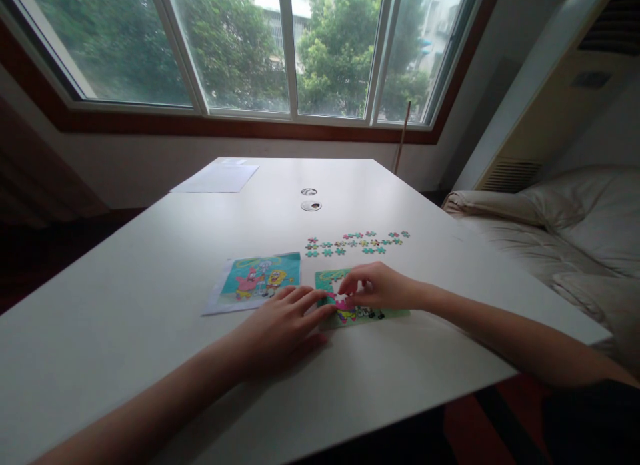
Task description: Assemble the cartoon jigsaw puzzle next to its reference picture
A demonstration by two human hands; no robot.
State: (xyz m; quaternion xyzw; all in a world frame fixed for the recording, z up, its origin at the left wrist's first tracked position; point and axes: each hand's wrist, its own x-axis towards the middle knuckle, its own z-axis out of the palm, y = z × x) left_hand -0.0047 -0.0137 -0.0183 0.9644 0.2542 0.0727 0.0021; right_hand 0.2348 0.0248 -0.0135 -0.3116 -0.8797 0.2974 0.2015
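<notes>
A partly filled jigsaw puzzle [325, 278] lies on the table, with a white gap in its upper middle and pink and yellow cartoon parts below. My left hand [293, 318] rests flat beside it, fingers outstretched, their tips touching its left edge. Over the gap, my right hand [377, 285] has thumb and index finger bent in a pinch at a small puzzle piece, mostly hidden by the fingers. Left of the puzzle lies a reference picture [263, 275] of cartoon figures on a turquoise ground, partly behind my left hand. Several loose puzzle pieces [353, 243] lie in rows beyond the puzzle.
The white table [125, 298] reaches toward the window [240, 51]. Papers [215, 177] lie at its far left corner. Two round cable-hole covers [311, 206] sit in the table's middle. A covered sofa or bed [550, 231] stands at the right, near a stick [401, 138].
</notes>
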